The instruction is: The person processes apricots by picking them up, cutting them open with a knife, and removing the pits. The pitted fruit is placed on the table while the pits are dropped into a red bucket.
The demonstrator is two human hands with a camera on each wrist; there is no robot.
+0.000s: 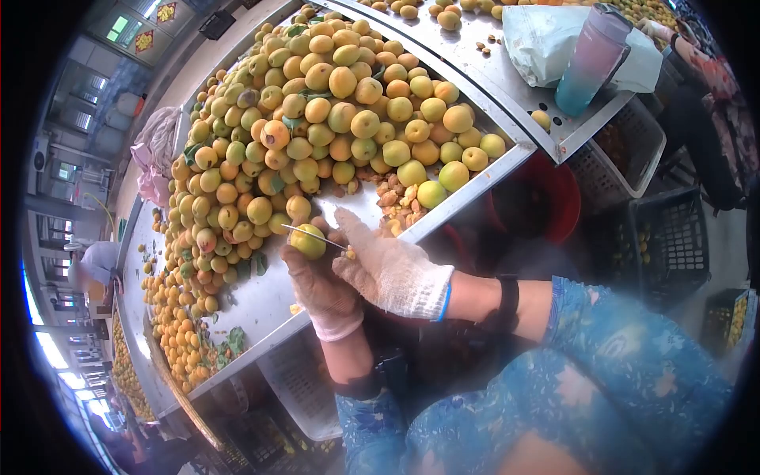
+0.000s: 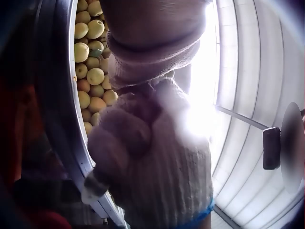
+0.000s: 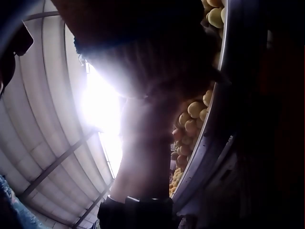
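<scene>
In the head view my left hand [image 1: 323, 293], in a stained knit glove, holds a yellow-green apricot [image 1: 309, 242] at the table's front edge. My right hand [image 1: 394, 269], in a whitish knit glove, grips a small thin-bladed knife [image 1: 315, 235]; its handle is hidden in the fingers. The blade lies across the top of the fruit. Both hands are close together, beside a large heap of apricots [image 1: 317, 119]. The left wrist view shows the two gloves [image 2: 162, 162] overlapping, and the right wrist view is mostly dark.
Pits and torn fruit pieces [image 1: 396, 202] lie right of the hands on the metal table [image 1: 261, 305], which has a raised rim. A tumbler [image 1: 592, 59] and a white plastic bag [image 1: 538, 39] stand at the back right. Below are a red bucket [image 1: 546, 198] and crates [image 1: 673, 237].
</scene>
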